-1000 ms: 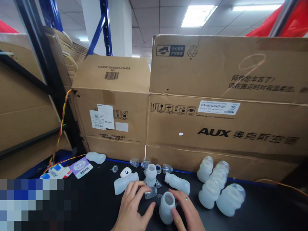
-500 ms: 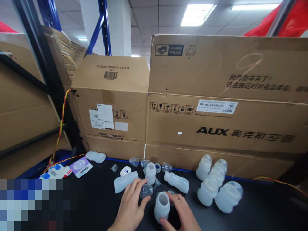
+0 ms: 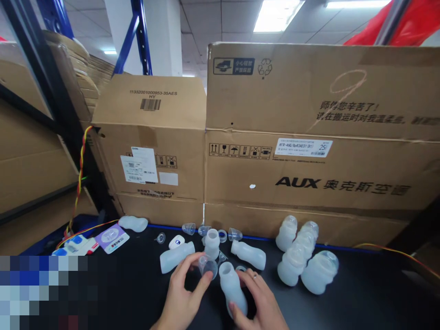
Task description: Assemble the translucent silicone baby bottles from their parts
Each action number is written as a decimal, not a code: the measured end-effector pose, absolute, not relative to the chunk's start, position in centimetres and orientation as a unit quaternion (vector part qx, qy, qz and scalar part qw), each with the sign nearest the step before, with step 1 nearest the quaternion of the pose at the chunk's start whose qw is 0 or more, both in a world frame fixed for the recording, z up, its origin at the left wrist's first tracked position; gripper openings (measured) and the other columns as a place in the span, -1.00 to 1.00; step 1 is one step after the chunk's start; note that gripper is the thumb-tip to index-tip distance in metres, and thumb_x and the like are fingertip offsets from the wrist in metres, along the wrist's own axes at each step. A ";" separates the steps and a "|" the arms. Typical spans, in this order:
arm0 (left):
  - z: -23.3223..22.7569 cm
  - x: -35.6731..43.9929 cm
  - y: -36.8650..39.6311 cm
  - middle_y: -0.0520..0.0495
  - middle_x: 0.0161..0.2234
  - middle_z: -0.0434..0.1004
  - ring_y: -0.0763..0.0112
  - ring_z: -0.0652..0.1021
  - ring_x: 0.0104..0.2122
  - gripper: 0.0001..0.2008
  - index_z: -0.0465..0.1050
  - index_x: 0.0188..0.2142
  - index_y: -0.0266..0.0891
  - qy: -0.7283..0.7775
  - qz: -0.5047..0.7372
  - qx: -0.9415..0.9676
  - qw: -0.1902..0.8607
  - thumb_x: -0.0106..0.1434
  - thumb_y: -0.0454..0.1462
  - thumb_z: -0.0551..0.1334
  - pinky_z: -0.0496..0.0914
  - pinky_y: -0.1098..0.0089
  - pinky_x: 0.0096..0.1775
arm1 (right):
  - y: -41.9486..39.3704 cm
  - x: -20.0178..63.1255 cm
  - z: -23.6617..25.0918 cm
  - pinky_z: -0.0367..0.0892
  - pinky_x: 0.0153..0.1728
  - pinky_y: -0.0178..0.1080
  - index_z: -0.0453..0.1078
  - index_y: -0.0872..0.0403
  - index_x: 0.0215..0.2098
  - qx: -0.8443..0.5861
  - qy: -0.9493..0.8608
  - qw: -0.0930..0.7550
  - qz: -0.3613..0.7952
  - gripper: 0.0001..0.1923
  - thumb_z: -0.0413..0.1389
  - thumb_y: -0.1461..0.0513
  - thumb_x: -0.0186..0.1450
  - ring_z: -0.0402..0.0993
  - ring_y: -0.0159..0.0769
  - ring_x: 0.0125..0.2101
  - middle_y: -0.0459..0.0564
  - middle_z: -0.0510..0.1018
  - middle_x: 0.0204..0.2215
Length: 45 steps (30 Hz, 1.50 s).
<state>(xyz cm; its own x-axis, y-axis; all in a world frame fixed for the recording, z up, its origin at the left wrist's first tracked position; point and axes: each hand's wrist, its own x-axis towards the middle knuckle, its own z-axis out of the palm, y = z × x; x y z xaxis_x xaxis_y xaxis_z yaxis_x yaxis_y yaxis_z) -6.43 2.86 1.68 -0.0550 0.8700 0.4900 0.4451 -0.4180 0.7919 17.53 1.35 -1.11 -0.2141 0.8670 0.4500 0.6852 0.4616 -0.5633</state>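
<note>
The right hand [image 3: 259, 302] has a frosted bottle [image 3: 233, 288] gripped around its lower half, tilted so the open neck points up and left. It's held just above the black counter [image 3: 360, 293], near the front edge. The left hand [image 3: 184, 293] is pinching a small clear cap [image 3: 208, 267] between thumb and fingers, right next to the bottle's mouth, close but not on it as far as I can see.

Just behind the hands there's a loose scatter: one bottle lying on its side [image 3: 176, 256], one standing open [image 3: 212, 243], another lying down [image 3: 248, 254], plus a few more clear caps [image 3: 234, 234]. Off to the right sits a tight cluster of capped bottles [image 3: 302, 261]. A small purple card [image 3: 112, 238] lies at the left, and big cardboard boxes [image 3: 309, 151] wall off the back of the counter.
</note>
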 end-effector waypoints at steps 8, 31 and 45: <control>1.8 -7.2 3.6 0.02 -0.22 0.71 0.21 0.66 -0.33 -0.60 0.55 0.05 0.01 0.568 0.342 0.738 0.128 0.22 -0.07 0.41 0.57 0.19 -0.16 | 1.9 18.1 -0.9 0.52 -0.37 -0.28 0.33 0.01 0.24 -0.562 -0.688 0.429 0.161 -0.46 0.14 -0.06 0.42 0.57 -0.27 -0.48 -0.06 0.68 -0.26; 0.3 -6.5 3.7 -0.13 0.00 0.59 0.04 0.62 -0.02 -0.63 0.52 0.10 -0.03 0.526 0.405 0.746 0.049 0.31 -0.12 0.32 0.56 0.06 -0.01 | 4.4 30.6 4.5 0.25 0.11 0.21 0.63 -0.05 -0.18 -0.566 -0.630 0.429 -0.313 -0.66 0.21 -0.09 0.35 0.35 0.22 0.15 0.18 0.45 0.16; -0.2 -6.0 3.2 -0.19 0.14 0.47 -0.04 0.52 0.12 -0.57 0.48 0.16 0.01 0.521 0.389 0.757 0.074 0.29 -0.23 0.31 0.48 -0.10 0.10 | 2.7 30.8 6.0 0.39 -0.38 -0.23 0.48 0.04 -0.21 -0.419 -0.759 0.456 -0.202 -0.73 0.42 0.16 0.22 0.49 -0.27 -0.46 -0.08 0.57 -0.45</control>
